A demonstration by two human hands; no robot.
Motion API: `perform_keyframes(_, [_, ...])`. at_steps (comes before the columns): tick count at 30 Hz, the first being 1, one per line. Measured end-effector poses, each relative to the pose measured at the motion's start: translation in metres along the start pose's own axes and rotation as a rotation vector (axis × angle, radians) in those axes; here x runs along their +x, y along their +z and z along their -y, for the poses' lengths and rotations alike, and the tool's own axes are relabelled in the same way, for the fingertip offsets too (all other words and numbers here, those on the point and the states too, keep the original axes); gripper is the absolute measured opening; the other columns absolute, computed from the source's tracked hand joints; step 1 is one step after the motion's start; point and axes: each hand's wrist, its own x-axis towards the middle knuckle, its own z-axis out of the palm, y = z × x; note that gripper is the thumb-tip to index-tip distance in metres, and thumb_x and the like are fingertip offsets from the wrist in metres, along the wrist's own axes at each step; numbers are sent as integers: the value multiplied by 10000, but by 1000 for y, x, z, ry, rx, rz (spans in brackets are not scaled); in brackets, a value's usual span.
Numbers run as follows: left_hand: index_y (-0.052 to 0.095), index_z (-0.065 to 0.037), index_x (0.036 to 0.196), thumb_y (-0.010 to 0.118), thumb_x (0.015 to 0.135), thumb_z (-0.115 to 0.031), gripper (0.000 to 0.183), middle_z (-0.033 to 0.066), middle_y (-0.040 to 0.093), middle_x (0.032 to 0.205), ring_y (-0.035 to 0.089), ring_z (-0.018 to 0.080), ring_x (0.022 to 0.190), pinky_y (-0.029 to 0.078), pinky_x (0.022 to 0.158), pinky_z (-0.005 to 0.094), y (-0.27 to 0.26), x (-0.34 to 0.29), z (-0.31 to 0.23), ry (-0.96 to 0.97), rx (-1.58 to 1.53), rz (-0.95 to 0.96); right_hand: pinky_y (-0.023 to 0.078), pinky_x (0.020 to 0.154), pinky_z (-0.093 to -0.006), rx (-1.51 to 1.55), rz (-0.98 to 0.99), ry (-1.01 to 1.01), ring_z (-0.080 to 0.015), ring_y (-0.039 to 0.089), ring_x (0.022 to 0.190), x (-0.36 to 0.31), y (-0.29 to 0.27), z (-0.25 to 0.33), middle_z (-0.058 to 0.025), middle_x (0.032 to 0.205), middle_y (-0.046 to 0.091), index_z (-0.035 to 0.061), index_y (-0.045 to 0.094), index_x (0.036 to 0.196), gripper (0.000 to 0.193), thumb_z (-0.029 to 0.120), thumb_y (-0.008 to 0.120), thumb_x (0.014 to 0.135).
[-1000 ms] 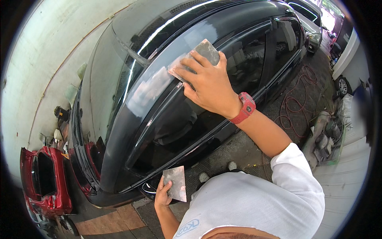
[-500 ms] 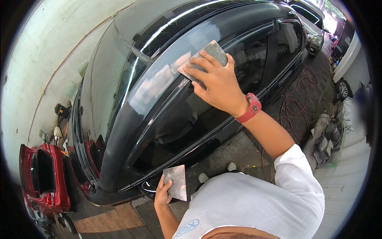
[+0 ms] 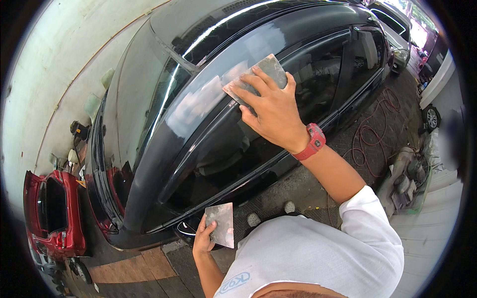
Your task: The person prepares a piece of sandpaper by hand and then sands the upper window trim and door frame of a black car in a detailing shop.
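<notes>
My right hand grips a flat grey putty spreader with pinkish smears, fingers spread over its face and thumb at its edge. The spreader lies slanted against the black car's roof-edge pillar, just above the side window; its far face is hidden. Beside its left edge, pale pinkish putty covers a greyed stretch of the pillar. Lower down, away from the car's side, my left hand pinches a second grey plate, also smeared with pinkish putty.
A red car body part stands at the lower left near the pale wall. Red hose lies coiled on the floor to the right, near a bin of parts. A grey car is parked at the far right.
The right hand and its spreader have shifted slightly down the pillar, and the putty beside the blade looks greyer and smoother. My left hand stays nearly still; the view has turned a little.
</notes>
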Motion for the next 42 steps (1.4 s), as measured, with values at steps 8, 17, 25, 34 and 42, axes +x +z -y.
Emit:
perform_keyframes(8, [448, -36, 1584, 698, 991, -84, 646, 146, 654, 1411, 685, 284, 1242, 569, 1059, 439, -3, 2, 3, 35, -16, -7, 310, 1133, -676, -7, -70, 192, -269, 563, 1389, -13, -31, -45, -12, 1405, 632, 230, 720, 1349, 422, 240, 707, 928])
perform_keyframes(17, [439, -31, 1600, 714, 950, -83, 707, 151, 663, 1409, 697, 293, 1219, 568, 1045, 440, -1, 2, 0, 6, -8, -45, 345, 1114, -606, 53, -200, 304, -251, 635, 1259, -12, -41, -105, 7, 1355, 662, 193, 735, 1311, 379, 269, 699, 941])
perform_keyframes(25, [444, -30, 1602, 728, 934, -80, 727, 139, 685, 1380, 713, 280, 1178, 582, 1012, 423, -3, 3, 1, 1, -23, -75, 342, 1098, -645, 34, -174, 187, -234, 628, 1247, 7, -26, -90, 16, 1307, 660, 202, 745, 1274, 342, 268, 676, 946])
perform_keyframes(34, [494, -33, 1537, 730, 958, -109, 629, 136, 674, 1367, 699, 281, 1202, 582, 1030, 442, -6, 5, -1, 0, -20, 13, 351, 1088, -631, 14, -129, 85, -232, 645, 1212, 39, -25, -83, -2, 1294, 672, 196, 753, 1257, 336, 282, 650, 949])
perform_keyframes(42, [423, -33, 1609, 728, 960, -100, 721, 158, 650, 1432, 678, 297, 1263, 571, 1050, 451, -7, 4, 3, 12, -48, -3, 450, 1140, -463, 612, -282, 121, -304, 596, 1354, -3, -57, -60, -147, 1447, 623, 40, 664, 1399, 489, 267, 652, 966])
